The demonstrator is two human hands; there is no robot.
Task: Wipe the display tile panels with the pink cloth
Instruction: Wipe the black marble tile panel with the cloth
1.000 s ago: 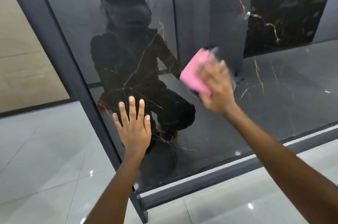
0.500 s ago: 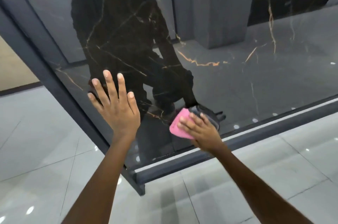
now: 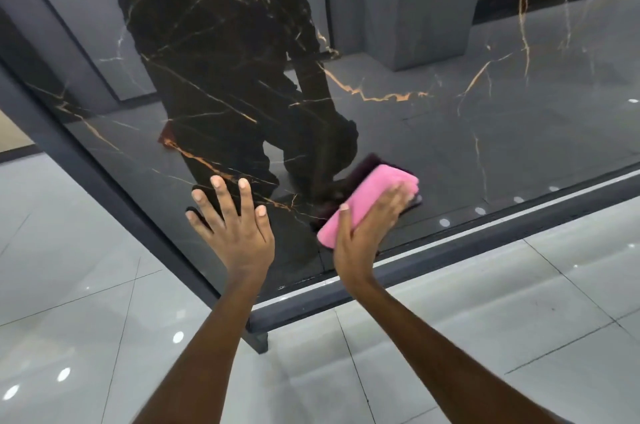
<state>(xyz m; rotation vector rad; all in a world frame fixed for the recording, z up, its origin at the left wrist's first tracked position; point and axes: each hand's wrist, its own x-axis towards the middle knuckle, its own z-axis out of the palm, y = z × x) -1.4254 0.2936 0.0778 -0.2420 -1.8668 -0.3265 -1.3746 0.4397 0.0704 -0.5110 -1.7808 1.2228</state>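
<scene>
While the left hand lies flat against the tile panel with fingers straight and spread, the right hand presses the folded pink cloth onto the same glossy face, thumb hooked over the cloth's near edge and fingers laid across its top. Seen from the left hand, the cloth sits at about three o'clock, just beside it but not touching. Both hands work low on the panel, near its bottom edge.

Polished black with thin gold and white veins, the panel acts like a mirror: it throws back a dark crouching figure, a grey pillar and a pale floor, and under the cloth a darker reflected twin of it shows. A dark metal frame borders the panel, one rail running along the bottom towards three o'clock, another climbing the side towards ten o'clock; they meet at a corner foot at six o'clock between the forearms.

Large light-grey floor tiles fill the lower part of the view, shiny, with thin joints and small bright spots of ceiling light. At nine o'clock a strip of beige wall shows beyond the frame.
</scene>
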